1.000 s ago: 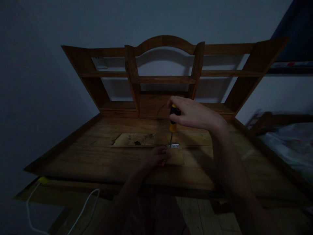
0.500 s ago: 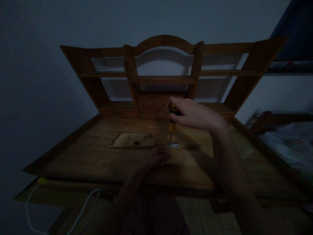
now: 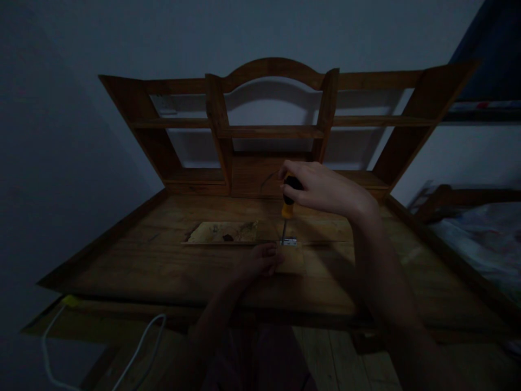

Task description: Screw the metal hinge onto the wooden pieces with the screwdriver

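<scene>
My right hand (image 3: 313, 184) is wrapped around the black and yellow handle of a screwdriver (image 3: 287, 210), which stands almost upright. Its shaft points down to the left part of a small silver metal hinge (image 3: 290, 241). The hinge lies at the far edge of a small thin wooden board (image 3: 292, 260) on the desk. My left hand (image 3: 260, 259) rests low on the desktop, its fingers curled and closed on the left edge of that board. Where the screwdriver's tip meets the hinge is too small and dark to make out.
The wooden desktop (image 3: 154, 260) has a rough, broken pale patch (image 3: 223, 232) left of the hinge. A shelf unit (image 3: 271, 132) rises along the back. A white cable (image 3: 140, 345) hangs at the front left. A plastic-like bundle (image 3: 480, 239) lies at the right.
The screwdriver handle has turned and tilted slightly in my right hand, over the same spot on the hinge. My left hand and the board look the same.
</scene>
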`<state>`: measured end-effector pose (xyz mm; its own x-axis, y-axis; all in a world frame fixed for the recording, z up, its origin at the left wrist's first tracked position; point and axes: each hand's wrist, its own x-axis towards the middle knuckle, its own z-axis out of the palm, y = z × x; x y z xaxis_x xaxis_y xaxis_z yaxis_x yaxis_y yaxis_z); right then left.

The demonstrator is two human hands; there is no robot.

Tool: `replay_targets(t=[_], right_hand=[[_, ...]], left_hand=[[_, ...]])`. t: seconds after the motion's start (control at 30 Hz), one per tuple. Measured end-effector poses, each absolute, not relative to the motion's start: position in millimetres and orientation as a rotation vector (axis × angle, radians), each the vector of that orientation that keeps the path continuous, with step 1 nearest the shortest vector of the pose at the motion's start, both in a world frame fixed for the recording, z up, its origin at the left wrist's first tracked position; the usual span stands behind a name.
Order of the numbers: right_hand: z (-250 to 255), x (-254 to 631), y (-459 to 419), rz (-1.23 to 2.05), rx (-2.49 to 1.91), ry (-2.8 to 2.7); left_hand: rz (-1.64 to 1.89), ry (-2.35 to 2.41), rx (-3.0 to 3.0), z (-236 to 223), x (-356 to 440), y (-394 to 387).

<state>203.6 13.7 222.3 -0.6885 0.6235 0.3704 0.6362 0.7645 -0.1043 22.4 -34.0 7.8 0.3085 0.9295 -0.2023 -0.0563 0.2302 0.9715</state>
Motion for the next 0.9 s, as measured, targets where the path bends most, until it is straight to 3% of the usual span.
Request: replay_targets(t=[0.9], right_hand=[[219.8, 203.7, 13.7, -0.055, -1.040, -2.543]], left_hand=[[0.850, 1.012, 1.148, 14.1, 22.5, -36.3]])
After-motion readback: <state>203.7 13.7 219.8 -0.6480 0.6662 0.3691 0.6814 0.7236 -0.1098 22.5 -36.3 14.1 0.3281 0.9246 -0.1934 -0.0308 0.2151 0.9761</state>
